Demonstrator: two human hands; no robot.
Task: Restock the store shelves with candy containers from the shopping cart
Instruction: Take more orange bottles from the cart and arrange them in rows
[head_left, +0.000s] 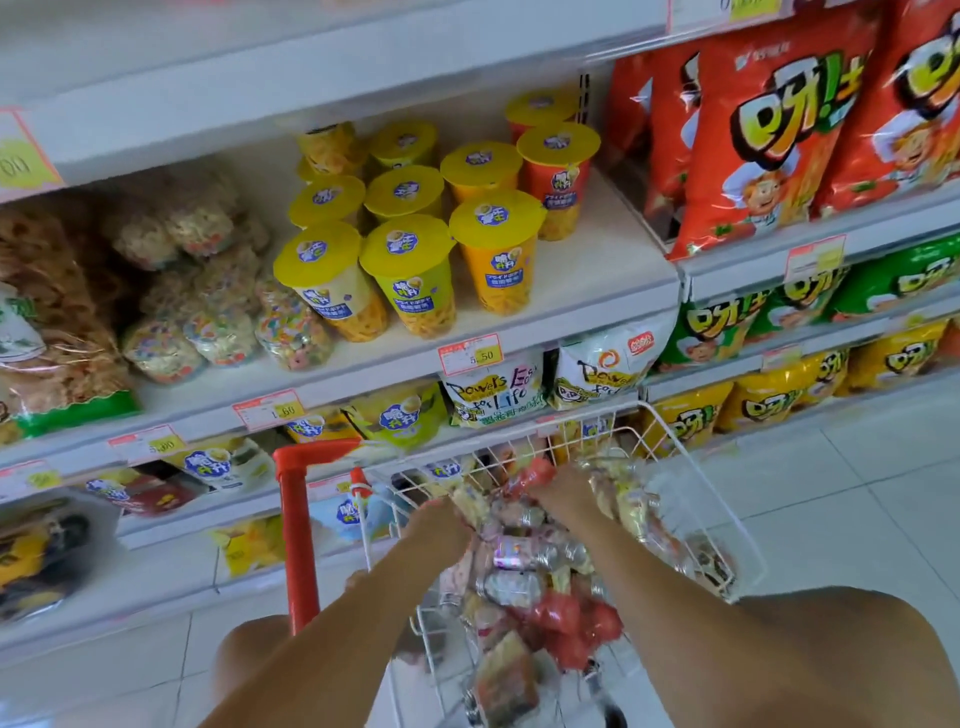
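Note:
A white wire shopping cart (696, 499) with a red handle post (298, 525) stands below me, piled with wrapped candy packs (524, 551). Both my hands reach down into the pile. My left hand (441, 525) is at the pile's left side, fingers buried among the packs. My right hand (563, 491) lies on the far part of the pile, fingers curled into the wrappers. Which pack either hand holds is hidden. On the shelf (597, 275) above stand several yellow-lidded snack cups (410, 270).
Clear tubs of coloured cereal rings (218, 306) sit left of the cups. Red, green and yellow snack bags (779, 135) fill the shelves at right. Lower shelves hold more bags (493, 395). White tiled floor (857, 493) lies right of the cart.

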